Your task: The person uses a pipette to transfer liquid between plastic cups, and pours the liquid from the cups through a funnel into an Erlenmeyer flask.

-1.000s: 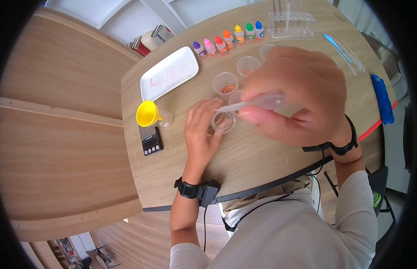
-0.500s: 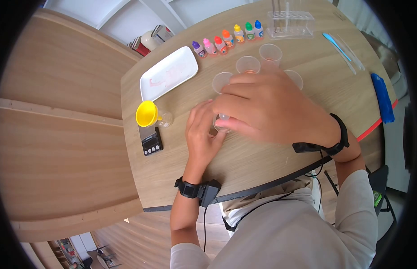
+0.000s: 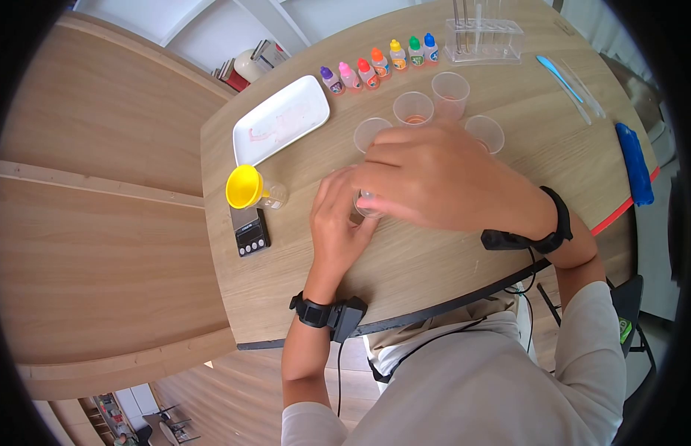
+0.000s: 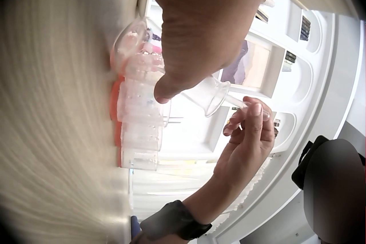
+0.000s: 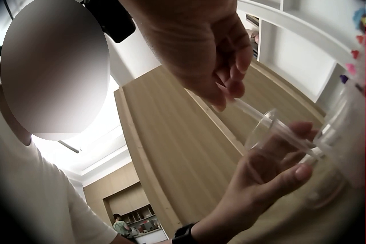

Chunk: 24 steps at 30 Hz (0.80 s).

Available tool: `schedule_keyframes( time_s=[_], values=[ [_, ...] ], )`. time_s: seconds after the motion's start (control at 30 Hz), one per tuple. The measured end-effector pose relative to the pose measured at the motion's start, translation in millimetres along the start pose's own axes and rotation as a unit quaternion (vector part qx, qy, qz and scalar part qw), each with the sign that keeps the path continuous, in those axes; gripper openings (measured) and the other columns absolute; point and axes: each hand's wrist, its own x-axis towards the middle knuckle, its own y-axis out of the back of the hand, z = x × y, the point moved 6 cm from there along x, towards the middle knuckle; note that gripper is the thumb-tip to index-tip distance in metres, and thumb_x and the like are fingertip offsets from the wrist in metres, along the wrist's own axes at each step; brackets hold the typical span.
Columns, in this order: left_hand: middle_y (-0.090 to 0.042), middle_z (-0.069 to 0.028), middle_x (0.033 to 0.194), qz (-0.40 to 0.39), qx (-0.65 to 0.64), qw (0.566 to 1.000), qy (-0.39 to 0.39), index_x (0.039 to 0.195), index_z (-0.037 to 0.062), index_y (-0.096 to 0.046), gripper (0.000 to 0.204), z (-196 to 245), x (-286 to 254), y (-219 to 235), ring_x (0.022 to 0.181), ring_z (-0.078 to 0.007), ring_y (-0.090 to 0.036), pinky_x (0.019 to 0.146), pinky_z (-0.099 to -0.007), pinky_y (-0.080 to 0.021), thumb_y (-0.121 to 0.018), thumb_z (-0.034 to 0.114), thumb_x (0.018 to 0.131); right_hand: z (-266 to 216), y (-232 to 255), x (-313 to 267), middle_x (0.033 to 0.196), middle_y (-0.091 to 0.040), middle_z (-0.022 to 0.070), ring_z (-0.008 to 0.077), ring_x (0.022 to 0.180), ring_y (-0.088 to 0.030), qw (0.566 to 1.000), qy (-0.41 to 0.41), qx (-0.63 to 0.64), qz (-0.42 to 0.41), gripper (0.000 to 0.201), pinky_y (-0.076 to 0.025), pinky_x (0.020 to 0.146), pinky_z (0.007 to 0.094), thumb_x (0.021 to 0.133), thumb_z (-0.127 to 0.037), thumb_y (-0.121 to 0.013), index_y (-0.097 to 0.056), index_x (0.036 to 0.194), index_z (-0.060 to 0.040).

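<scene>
My left hand [image 3: 335,215] holds a small clear flask [image 4: 205,95] with a flared rim, low at the table's near middle. Above its mouth, my right hand [image 3: 438,178] pinches a clear plastic dropper [image 5: 249,110] between thumb and fingers. The dropper's stem reaches down through the rim in the right wrist view. From the head view the right hand covers most of the flask and dropper. Just beyond the hands stand several clear plastic cups [image 3: 451,95], with reddish liquid low in some of them.
At the back are a row of coloured-cap dropper bottles [image 3: 380,64] and a clear test tube rack [image 3: 485,49]. To the left lie a white tray [image 3: 301,119], a yellow funnel [image 3: 244,186] and a small black scale [image 3: 250,236]. Blue and clear sticks [image 3: 559,78] lie right.
My right hand has moved left and down with the dropper, from beside the flask to over its mouth, uncovering cups behind. The left hand stays around the flask.
</scene>
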Motion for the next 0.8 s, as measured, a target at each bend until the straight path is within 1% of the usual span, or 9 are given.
schedule_keyframes(
  time_s=[0.13, 0.37, 0.43, 0.47, 0.53, 0.57, 0.63, 0.77, 0.8],
  values=[
    [-0.064, -0.0192, 0.111, 0.002, -0.01, 1.0, 0.001, 0.109, -0.0006, -0.063, 0.052, 1.0, 0.8, 0.3, 0.105, -0.0387, -0.058, 0.088, -0.0429, -0.049, -0.077, -0.002, 0.06, 4.4, -1.9, -1.6, 0.072, -0.061, 0.0073, 0.0229, 0.072, -0.064, 1.0, -0.021, 0.001, -0.014, 0.018, -0.047, 0.054, 0.0374, 0.083, -0.026, -0.065, -0.061, 0.085, -0.0081],
    [-0.063, -0.0188, 0.111, 0.0, -0.003, 1.0, -0.011, 0.109, -0.0013, -0.062, 0.05, 2.3, 2.3, 1.0, 0.104, -0.0388, -0.058, 0.087, -0.0425, -0.048, -0.076, -0.003, 0.061, 7.7, -9.4, -2.9, 0.071, -0.062, 0.0099, 0.0265, 0.067, -0.063, 1.0, -0.015, 0.013, -0.024, 0.02, -0.046, 0.053, 0.0406, 0.084, -0.026, -0.064, -0.061, 0.085, -0.0066],
    [-0.063, -0.0184, 0.112, -0.009, -0.013, 1.0, 0.013, 0.108, -0.0015, -0.062, 0.048, 1.4, 2.5, 0.5, 0.104, -0.0387, -0.058, 0.087, -0.042, -0.048, -0.075, -0.004, 0.062, 12.5, -20.9, -6.1, 0.08, -0.06, 0.0047, 0.0227, 0.081, -0.059, 0.989, -0.082, -0.01, -0.121, 0.015, -0.046, 0.069, 0.0379, 0.083, -0.022, -0.067, -0.06, 0.085, -0.009],
    [-0.063, -0.0184, 0.112, -0.009, -0.013, 1.0, 0.013, 0.108, -0.0015, -0.062, 0.048, 0.8, 1.8, -0.2, 0.104, -0.0387, -0.058, 0.087, -0.042, -0.048, -0.075, -0.004, 0.062, 12.2, -23.8, -5.4, 0.08, -0.06, 0.0047, 0.0227, 0.081, -0.059, 0.989, -0.082, -0.01, -0.122, 0.015, -0.046, 0.069, 0.0379, 0.083, -0.022, -0.067, -0.06, 0.085, -0.009],
    [-0.063, -0.018, 0.112, 0.007, -0.039, 0.999, 0.014, 0.107, -0.001, -0.062, 0.046, -1.0, 0.1, -0.1, 0.105, -0.0385, -0.058, 0.087, -0.0416, -0.049, -0.075, -0.004, 0.063, 7.1, -28.9, -2.5, 0.066, -0.063, 0.0135, 0.0295, 0.063, -0.063, 0.992, -0.05, 0.08, -0.08, 0.017, -0.045, 0.054, 0.0434, 0.084, -0.021, -0.063, -0.061, 0.082, -0.0043],
    [-0.063, -0.018, 0.112, 0.007, -0.039, 0.999, 0.014, 0.107, -0.001, -0.062, 0.046, -0.8, 0.0, 0.2, 0.105, -0.0385, -0.058, 0.087, -0.0416, -0.049, -0.075, -0.004, 0.063, 6.4, -31.1, -3.2, 0.066, -0.063, 0.0135, 0.0295, 0.063, -0.063, 0.992, -0.051, 0.081, -0.08, 0.017, -0.045, 0.054, 0.0434, 0.084, -0.021, -0.063, -0.061, 0.082, -0.0043],
    [-0.063, -0.0178, 0.113, -0.006, -0.04, 0.999, 0.015, 0.107, -0.0005, -0.061, 0.045, -0.2, 0.5, -0.6, 0.106, -0.0384, -0.058, 0.087, -0.0415, -0.049, -0.075, -0.004, 0.064, 7.2, -40.9, -6.1, 0.082, -0.062, 0.0064, 0.0257, 0.082, -0.06, 0.984, -0.078, 0.072, -0.14, 0.014, -0.046, 0.067, 0.0399, 0.085, -0.022, -0.065, -0.059, 0.087, -0.0087],
    [-0.063, -0.0176, 0.113, 0.0, -0.046, 0.999, 0.015, 0.109, 0.0, -0.061, 0.046, -0.5, 0.7, 0.3, 0.106, -0.038, -0.057, 0.087, -0.0411, -0.049, -0.074, -0.004, 0.065, 10.4, -36.5, -6.1, 0.08, -0.061, 0.0071, 0.0273, 0.079, -0.059, 0.983, -0.095, 0.079, -0.135, 0.013, -0.045, 0.065, 0.0405, 0.085, -0.021, -0.065, -0.06, 0.088, -0.0091],
    [-0.062, -0.0175, 0.113, -0.006, -0.042, 0.999, 0.021, 0.11, -0.0001, -0.06, 0.047, -0.6, 1.1, 0.1, 0.106, -0.0379, -0.057, 0.086, -0.0409, -0.048, -0.074, -0.003, 0.065, 11.4, -34.9, -6.2, 0.079, -0.06, 0.0074, 0.0278, 0.075, -0.059, 0.984, -0.099, 0.074, -0.131, 0.013, -0.044, 0.064, 0.0404, 0.085, -0.021, -0.065, -0.06, 0.088, -0.0091]
  ],
)
